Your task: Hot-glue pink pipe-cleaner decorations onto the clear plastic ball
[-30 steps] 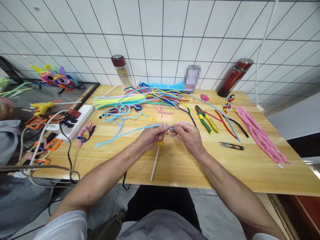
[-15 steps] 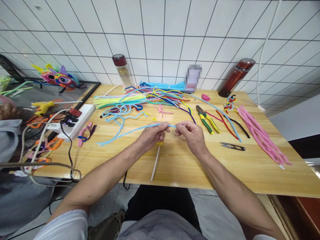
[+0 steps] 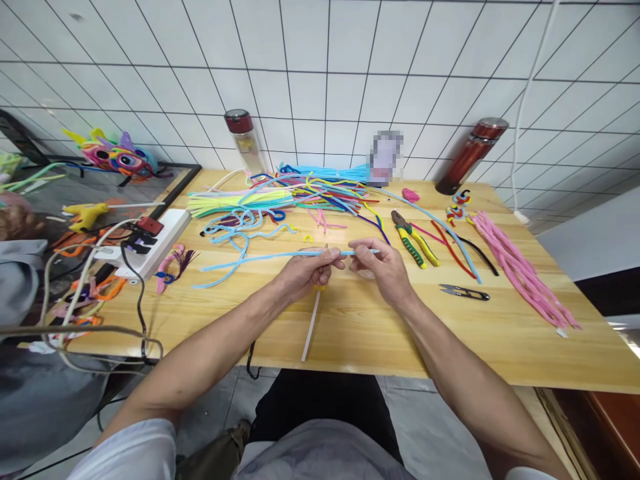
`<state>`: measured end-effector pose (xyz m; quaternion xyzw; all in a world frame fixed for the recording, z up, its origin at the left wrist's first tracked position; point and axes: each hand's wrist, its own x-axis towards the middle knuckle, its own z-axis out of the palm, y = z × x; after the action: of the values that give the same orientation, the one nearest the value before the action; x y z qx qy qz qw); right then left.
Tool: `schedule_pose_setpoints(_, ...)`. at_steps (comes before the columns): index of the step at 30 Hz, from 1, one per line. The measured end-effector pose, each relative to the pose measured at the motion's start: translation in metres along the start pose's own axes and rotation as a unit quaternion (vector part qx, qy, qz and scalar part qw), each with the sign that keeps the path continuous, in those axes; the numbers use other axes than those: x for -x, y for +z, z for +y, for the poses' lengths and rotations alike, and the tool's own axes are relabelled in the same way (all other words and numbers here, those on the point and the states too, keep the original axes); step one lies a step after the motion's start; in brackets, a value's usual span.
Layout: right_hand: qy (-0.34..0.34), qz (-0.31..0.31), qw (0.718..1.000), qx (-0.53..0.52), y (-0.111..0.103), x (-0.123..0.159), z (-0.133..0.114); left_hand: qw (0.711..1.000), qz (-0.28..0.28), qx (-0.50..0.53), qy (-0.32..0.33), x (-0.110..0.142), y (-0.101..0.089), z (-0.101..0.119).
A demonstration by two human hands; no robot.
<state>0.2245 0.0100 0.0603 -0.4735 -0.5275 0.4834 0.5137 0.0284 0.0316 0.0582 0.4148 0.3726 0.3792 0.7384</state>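
Note:
A light blue pipe cleaner (image 3: 265,257) runs through both hands above the table. My left hand (image 3: 313,268) is closed, pinching it between thumb and fingers. My right hand (image 3: 379,265) is closed around its right end, whose tip shows by the knuckles. Both hands are close together, a short gap of blue between them. Under my left hand a yellow piece (image 3: 320,287) peeks out, mostly hidden, with a white stick (image 3: 311,327) running from it towards me. Loose curled blue pipe cleaners (image 3: 243,230) lie beyond my left hand.
Bundled pipe cleaners (image 3: 240,203) lie at the back. Pliers (image 3: 414,241), thread snips (image 3: 465,293) and pink pipe cleaners (image 3: 525,273) are on the right. A glass bottle (image 3: 245,143) and red flask (image 3: 470,157) stand behind. Left are a power strip (image 3: 155,247), cables and a person's sleeve (image 3: 20,273).
My right hand has slid a little right, then the blue pipe cleaner's end has come to show past its fingers. The strand's left part has swung up, separating from another blue strand.

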Motion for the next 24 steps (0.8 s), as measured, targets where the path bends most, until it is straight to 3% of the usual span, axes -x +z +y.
schedule_pose_setpoints(12,0.001,0.030,0.999,0.033,-0.006,-0.003,-0.005,0.998,0.044,0.047,0.006,-0.004,-0.002,0.002)
schedule_pose_setpoints(20,0.013,0.034,0.999,0.016,-0.013,-0.008,-0.008,1.000,-0.014,0.022,-0.014,-0.002,0.000,0.001)
schedule_pose_setpoints(24,0.021,0.032,0.999,0.000,-0.014,-0.009,-0.007,1.000,0.004,0.019,0.010,-0.002,-0.001,0.001)
